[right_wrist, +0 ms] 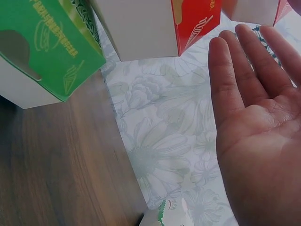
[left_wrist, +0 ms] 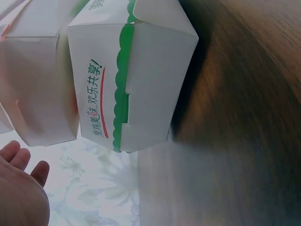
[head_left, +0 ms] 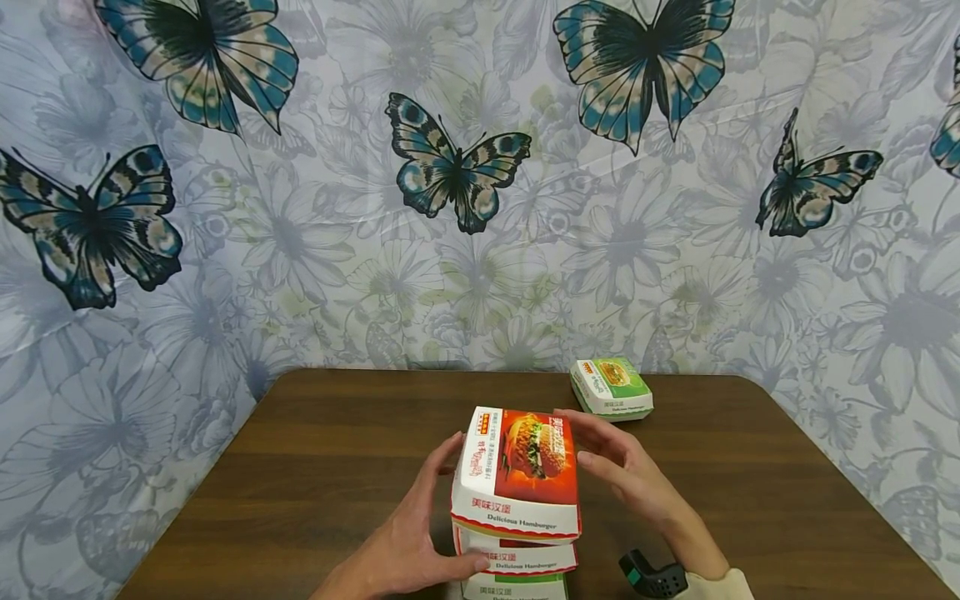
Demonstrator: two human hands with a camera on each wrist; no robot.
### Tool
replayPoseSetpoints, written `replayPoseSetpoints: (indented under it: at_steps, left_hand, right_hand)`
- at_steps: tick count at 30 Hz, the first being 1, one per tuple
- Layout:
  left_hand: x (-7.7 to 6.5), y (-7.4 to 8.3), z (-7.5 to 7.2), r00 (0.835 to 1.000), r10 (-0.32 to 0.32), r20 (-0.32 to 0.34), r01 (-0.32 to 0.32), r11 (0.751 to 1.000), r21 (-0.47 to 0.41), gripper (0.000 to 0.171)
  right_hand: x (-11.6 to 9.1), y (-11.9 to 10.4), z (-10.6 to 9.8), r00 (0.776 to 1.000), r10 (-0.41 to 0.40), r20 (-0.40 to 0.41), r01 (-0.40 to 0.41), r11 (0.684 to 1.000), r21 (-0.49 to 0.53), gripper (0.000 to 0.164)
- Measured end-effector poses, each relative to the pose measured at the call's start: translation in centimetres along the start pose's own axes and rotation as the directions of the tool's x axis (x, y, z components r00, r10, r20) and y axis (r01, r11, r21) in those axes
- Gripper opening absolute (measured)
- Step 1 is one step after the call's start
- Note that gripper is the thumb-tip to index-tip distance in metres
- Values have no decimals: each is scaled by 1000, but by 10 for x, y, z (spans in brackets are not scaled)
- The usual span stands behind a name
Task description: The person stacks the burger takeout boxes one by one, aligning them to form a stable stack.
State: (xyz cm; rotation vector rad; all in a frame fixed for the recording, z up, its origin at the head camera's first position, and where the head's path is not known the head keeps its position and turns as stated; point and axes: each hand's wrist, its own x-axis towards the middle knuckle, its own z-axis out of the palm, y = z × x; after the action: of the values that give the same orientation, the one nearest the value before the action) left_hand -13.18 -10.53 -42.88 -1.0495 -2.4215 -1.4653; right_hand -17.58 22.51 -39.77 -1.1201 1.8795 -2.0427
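Note:
Three hamburger boxes stand stacked at the front of the table: a green-and-white box [head_left: 517, 590] at the bottom, a red-and-white box [head_left: 536, 562] in the middle and another red-and-white box [head_left: 534, 467] on top. The stack is slightly uneven. My left hand [head_left: 408, 533] is at its left side, the thumb reaching across the front near the middle box. In the left wrist view, the left hand [left_wrist: 21, 188] shows fingers beside the boxes. My right hand [head_left: 630, 471] has its fingertips at the top box's right edge; its fingers look straight in the right wrist view [right_wrist: 258, 117].
Another green-and-white hamburger box [head_left: 611, 390] sits near the back edge of the brown wooden table [head_left: 345, 442], right of the stack. Behind the table hangs a cloth [head_left: 322, 208] printed with flowers and butterflies. A dark band [head_left: 652, 575] is around the right wrist.

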Motion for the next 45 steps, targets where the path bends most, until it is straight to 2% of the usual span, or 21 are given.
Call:
replayPoseSetpoints:
  at_steps: [4, 12, 15, 18, 19, 21, 23, 26, 30, 32, 34, 35, 37, 41, 45]
  left_hand:
    - [0, 0, -1, 1000, 22, 8, -22, 1000, -4, 119]
    - [1, 4, -4, 999, -53, -9, 53, 999, 2, 121]
    - [2, 5, -5, 999, -40, -22, 40, 999, 14, 121]
    - [3, 5, -8, 999, 13, -37, -12, 999, 31, 122]
    - [3, 5, -8, 999, 31, -43, -30, 999, 38, 122]
    - [4, 4, -10, 997, 56, -52, -54, 998, 39, 122]
    - [4, 5, -11, 995, 74, -61, -72, 997, 42, 122]
    - [4, 6, -13, 994, 75, -73, -72, 996, 45, 122]
    - [4, 8, -16, 995, 67, -80, -63, 997, 52, 122]
    - [5, 9, -16, 994, 69, -80, -65, 997, 52, 121]
    - [5, 10, -17, 994, 78, -82, -74, 996, 53, 121]
    - [6, 10, -17, 993, 84, -83, -80, 995, 53, 121]
    - [6, 10, -17, 992, 93, -85, -88, 995, 54, 120]
    - [6, 11, -18, 992, 91, -86, -87, 995, 50, 120]
    - [5, 13, -18, 994, 72, -80, -70, 997, 34, 119]
  right_hand:
    - [-1, 1, -1, 1000, 11, -15, -11, 1000, -12, 49]
    - [-2, 4, -2, 998, -11, -61, 11, 1000, -7, 48]
    - [-2, 8, -5, 992, -47, -120, 46, 999, -13, 46]
    - [-2, 16, -10, 969, -60, -238, 50, 997, -51, 42]
    - [-2, 19, -12, 954, -58, -294, 39, 997, -71, 41]
    - [-4, 25, -15, 908, -43, -417, -9, 993, -122, 40]
    - [-5, 32, -18, 843, -24, -538, -73, 985, -159, 43]
    - [-7, 41, -23, 732, -16, -682, -172, 963, -206, 50]
    - [-10, 50, -30, 601, -11, -799, -234, 954, -188, 55]
    - [-11, 55, -34, 548, -8, -836, -247, 954, -171, 56]
    - [-13, 58, -37, 507, -1, -862, -277, 947, -164, 59]
    - [-15, 60, -39, 494, 3, -869, -300, 939, -167, 61]
    - [-18, 62, -42, 484, 23, -875, -358, 917, -175, 68]
    - [-25, 68, -47, 486, 77, -871, -434, 886, -165, 81]
    - [-29, 73, -50, 480, 72, -874, -462, 868, -182, 86]
